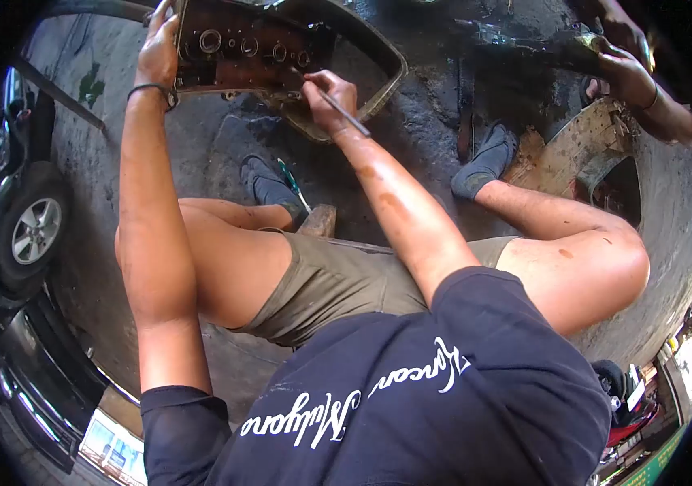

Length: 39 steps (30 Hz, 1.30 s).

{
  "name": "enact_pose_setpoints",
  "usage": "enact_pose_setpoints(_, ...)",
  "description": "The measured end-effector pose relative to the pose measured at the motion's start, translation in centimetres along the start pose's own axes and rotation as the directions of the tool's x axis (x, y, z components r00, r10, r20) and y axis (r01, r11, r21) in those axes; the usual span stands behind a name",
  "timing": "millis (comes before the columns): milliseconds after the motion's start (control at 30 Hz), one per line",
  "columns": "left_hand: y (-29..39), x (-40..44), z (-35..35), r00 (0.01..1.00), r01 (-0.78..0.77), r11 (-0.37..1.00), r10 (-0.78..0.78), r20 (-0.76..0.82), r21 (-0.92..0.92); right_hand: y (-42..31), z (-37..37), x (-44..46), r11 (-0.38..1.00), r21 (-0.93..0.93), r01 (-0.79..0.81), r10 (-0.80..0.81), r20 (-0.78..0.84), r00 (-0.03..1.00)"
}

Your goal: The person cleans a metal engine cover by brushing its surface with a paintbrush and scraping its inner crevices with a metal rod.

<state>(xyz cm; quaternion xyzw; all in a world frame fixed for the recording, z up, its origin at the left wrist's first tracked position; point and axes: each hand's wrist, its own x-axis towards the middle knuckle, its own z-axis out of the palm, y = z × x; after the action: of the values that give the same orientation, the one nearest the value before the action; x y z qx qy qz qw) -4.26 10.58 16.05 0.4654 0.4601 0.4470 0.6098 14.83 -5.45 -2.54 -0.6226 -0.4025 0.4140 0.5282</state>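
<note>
My left hand (159, 53) grips the left edge of a reddish-brown metal part (240, 69) with a row of round holes, tilted up in front of me. My right hand (331, 99) is closed around a thin grey rod-shaped tool (346, 113). The tool's far tip points at the lower right of the metal part; I cannot tell whether it touches or what kind of tip it has. Behind and under the part's right side is a dark basin (394, 77) with a pale rim.
Another person's hands (629, 73) work on a dark, long part (532, 53) at upper right. A worn wooden board (581, 146) lies near my right foot. A green-handled tool (291, 180) lies by my left foot. A black car (22, 235) stands at left.
</note>
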Motion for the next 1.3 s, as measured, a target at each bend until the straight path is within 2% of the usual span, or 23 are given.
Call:
enact_pose_setpoints(100,-0.5,-0.4,-0.3,1.000,0.011,0.998,-0.011,0.016,-0.054,0.2,-3.6,0.7,0.940,-0.334,0.065,-0.041,0.078,0.996)
enact_pose_setpoints(167,0.1,0.1,0.2,1.000,-0.008,0.999,0.007,0.012,0.039,1.8,-6.3,2.1,0.928,-0.370,0.036,-0.079,-0.102,0.992)
enact_pose_setpoints(267,0.4,-0.3,0.8,1.000,-0.028,0.996,0.027,0.004,0.085,2.0,-8.3,4.2,0.772,-0.590,0.238,-0.213,0.113,0.971)
enact_pose_setpoints(300,0.4,0.2,-1.3,0.995,-0.093,0.784,0.087,0.040,0.614,2.9,-7.9,4.8,0.697,-0.659,0.281,-0.206,0.191,0.960)
enact_pose_setpoints(333,0.3,1.3,-2.8,0.994,-0.106,0.781,0.099,0.046,0.616,3.8,-7.3,4.6,0.696,-0.658,0.286,-0.219,0.185,0.958)
enact_pose_setpoints(400,0.8,2.7,-3.2,0.986,-0.167,0.731,0.140,0.093,0.662,4.6,-6.2,3.6,0.526,-0.754,0.393,-0.056,0.430,0.901)
enact_pose_setpoints(467,0.4,2.9,-4.0,0.980,-0.196,0.685,0.159,0.119,0.702,3.5,-6.5,3.5,0.571,-0.703,0.423,-0.058,0.479,0.876)
enact_pose_setpoints(533,-0.3,2.6,-5.6,0.977,-0.208,0.638,0.172,0.125,0.742,2.5,-6.7,3.8,0.855,-0.505,0.120,0.005,0.240,0.971)
enact_pose_setpoints(567,-0.5,3.2,-6.6,0.969,-0.243,0.633,0.185,0.161,0.735,3.2,-6.2,4.6,0.923,-0.328,0.201,-0.185,0.080,0.979)
enact_pose_setpoints(600,-0.6,3.0,-6.8,0.972,-0.234,0.633,0.177,0.156,0.738,4.1,-5.8,5.5,0.995,-0.096,0.000,0.012,0.126,0.992)
enact_pose_setpoints(667,-0.3,2.8,-6.8,0.982,-0.188,0.698,0.137,0.129,0.691,6.0,-4.0,6.1,0.937,0.199,-0.288,0.237,0.247,0.940)
enact_pose_setpoints(733,0.0,3.0,-6.5,0.984,-0.180,0.732,0.121,0.135,0.658,8.3,-2.2,5.4,0.984,-0.013,-0.178,0.172,0.334,0.927)
enact_pose_setpoints(800,-0.1,3.1,-6.8,0.919,-0.391,0.393,0.212,0.332,0.832,8.6,-0.7,5.1,0.934,0.130,-0.332,0.241,0.455,0.857)
enact_pose_setpoints(833,-0.5,3.9,-6.4,0.942,-0.335,0.658,0.215,0.258,0.674,8.8,-0.7,5.8,0.917,0.171,-0.360,0.275,0.383,0.882)
enact_pose_setpoints(867,0.9,2.7,-5.4,0.991,-0.129,0.658,0.068,0.111,0.742,8.9,-0.6,6.3,0.896,0.211,-0.391,0.316,0.315,0.895)
enact_pose_setpoints(900,0.3,2.9,-6.6,0.969,-0.246,0.559,0.145,0.199,0.792,8.9,-0.2,6.8,0.780,0.466,-0.417,0.367,0.198,0.909)
enact_pose_setpoints(933,0.0,3.9,-7.5,0.926,-0.374,0.440,0.226,0.302,0.816,8.8,0.1,6.9,0.742,0.522,-0.420,0.381,0.186,0.906)
enact_pose_setpoints(967,2.4,0.9,-2.2,0.998,-0.054,0.782,0.034,0.044,0.621,8.7,-0.2,7.0,0.784,0.370,-0.498,0.414,0.287,0.864)
enact_pose_setpoints(1000,2.2,1.3,-2.8,0.999,-0.039,0.767,0.044,0.008,0.641,8.6,-0.5,6.3,0.797,0.209,-0.567,0.470,0.377,0.798)
enact_pose_setpoints(1067,2.7,0.7,-1.8,1.000,0.012,0.829,0.007,-0.030,0.559,8.0,-0.8,6.3,0.770,0.255,-0.585,0.468,0.400,0.789)
enact_pose_setpoints(1133,2.5,1.4,-3.0,0.988,0.144,0.905,-0.111,-0.105,0.401,6.7,-0.9,6.9,0.884,0.252,-0.393,0.374,0.120,0.919)
enact_pose_setpoints(1167,2.9,1.0,-2.5,0.994,0.099,0.860,-0.064,-0.088,0.500,8.2,0.6,7.0,0.754,0.513,-0.410,0.424,0.096,0.900)
enact_pose_setpoints(1300,2.3,1.7,-6.5,0.997,0.077,0.815,-0.066,-0.040,0.574,6.3,-0.4,6.4,0.833,0.275,-0.479,0.402,0.294,0.867)
